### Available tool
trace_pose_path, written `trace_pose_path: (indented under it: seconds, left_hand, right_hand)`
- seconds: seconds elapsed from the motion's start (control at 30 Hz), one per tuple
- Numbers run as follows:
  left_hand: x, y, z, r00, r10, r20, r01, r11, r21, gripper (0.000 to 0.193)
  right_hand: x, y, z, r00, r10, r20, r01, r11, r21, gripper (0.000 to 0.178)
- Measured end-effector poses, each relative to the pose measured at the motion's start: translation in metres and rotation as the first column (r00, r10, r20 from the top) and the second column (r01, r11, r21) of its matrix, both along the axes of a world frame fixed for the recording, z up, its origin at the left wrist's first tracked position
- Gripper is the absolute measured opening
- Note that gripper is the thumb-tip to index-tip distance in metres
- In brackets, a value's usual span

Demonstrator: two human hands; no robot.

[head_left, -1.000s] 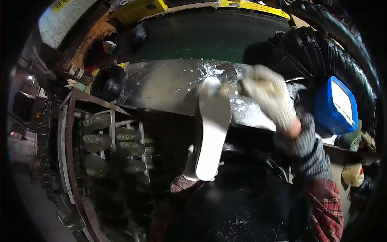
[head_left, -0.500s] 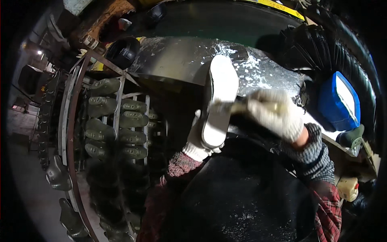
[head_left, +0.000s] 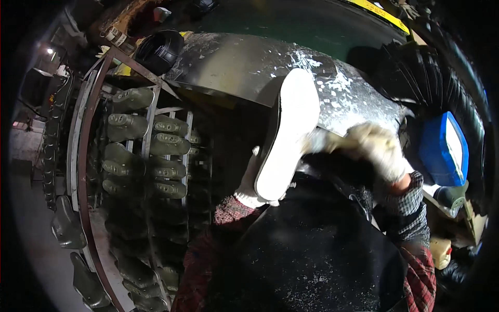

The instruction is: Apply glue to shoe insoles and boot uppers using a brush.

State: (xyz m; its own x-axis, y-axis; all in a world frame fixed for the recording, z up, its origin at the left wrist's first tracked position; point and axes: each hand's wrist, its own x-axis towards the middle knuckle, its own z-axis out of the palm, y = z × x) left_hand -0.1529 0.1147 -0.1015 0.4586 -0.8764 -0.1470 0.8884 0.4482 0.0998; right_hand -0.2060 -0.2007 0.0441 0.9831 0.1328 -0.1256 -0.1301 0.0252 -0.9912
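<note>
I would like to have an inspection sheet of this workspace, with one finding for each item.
Surface: metal bench, with white marks toward its right part.
Job's things: white sole-shaped piece, held up; brush at its right edge, blurred, contact unclear.
Clutter: blue container at right; cream jug lower right; black round object at the bench's left end.
Hands: gloved left hand grips the piece near its lower end; gloved right hand holds the brush.
Cables: cannot tell; far left is dim.
Surroundings: rack with dark green foot-shaped forms at left.

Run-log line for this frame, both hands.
left hand: grips white sole near end | right hand: holds brush at sole's right edge, blurred | metal bench: white-flecked | blue container: right of right hand
</note>
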Motion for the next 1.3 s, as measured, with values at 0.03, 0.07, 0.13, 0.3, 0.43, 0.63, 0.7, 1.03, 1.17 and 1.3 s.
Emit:
trace_pose_path:
  seconds: [0.03,0.07,0.13,0.3,0.43,0.63,0.7,1.03,1.17,1.3]
  left_hand:
    - [0.001,0.000,0.005,0.997,-0.043,-0.071,0.043,0.999,-0.014,0.085]
    - [0.004,0.000,0.011,0.987,-0.088,-0.137,0.085,0.996,-0.026,0.086]
    - [0.003,0.006,0.003,0.971,-0.064,-0.231,0.078,0.996,0.052,0.088]
    - [0.008,0.020,0.006,0.998,-0.058,-0.026,0.061,0.991,0.121,0.087]
    - [0.041,-0.004,0.053,0.965,0.040,-0.258,-0.080,0.986,-0.147,0.079]
    - [0.153,-0.023,0.111,0.818,0.574,0.040,-0.553,0.766,0.329,0.047]
    - [0.195,-0.004,0.090,0.738,0.623,0.259,-0.669,0.724,0.166,0.031]
    - [0.308,0.116,0.159,0.287,-0.954,0.090,-0.935,-0.299,-0.190,0.043]
    - [0.285,0.100,0.181,0.165,-0.875,0.456,-0.941,-0.278,-0.192,0.029]
    - [0.200,0.033,0.218,-0.147,-0.755,0.639,-0.962,-0.040,-0.269,0.028]
  right_hand:
    - [0.009,-0.013,-0.015,0.981,-0.141,0.133,0.146,0.989,-0.029,0.031]
    - [0.020,-0.018,-0.021,0.924,-0.271,0.271,0.290,0.956,-0.033,0.031]
    - [0.052,-0.012,-0.018,0.850,-0.320,0.419,0.384,0.920,-0.074,0.028]
    - [0.041,0.023,0.005,0.960,0.073,0.272,0.041,0.919,-0.392,0.029]
    - [0.012,0.053,0.022,0.667,0.396,0.631,0.163,0.749,-0.643,0.033]
    - [0.026,0.059,0.028,0.686,0.313,0.657,0.269,0.730,-0.629,0.040]
    - [0.018,0.048,0.015,0.762,0.242,0.600,0.245,0.750,-0.614,0.037]
    - [-0.001,0.030,-0.001,0.875,-0.018,0.483,0.318,0.773,-0.548,0.029]
    - [-0.015,0.018,0.006,0.849,0.024,0.529,0.341,0.740,-0.580,0.029]
    - [-0.041,-0.009,0.021,0.803,-0.057,0.594,0.436,0.736,-0.519,0.029]
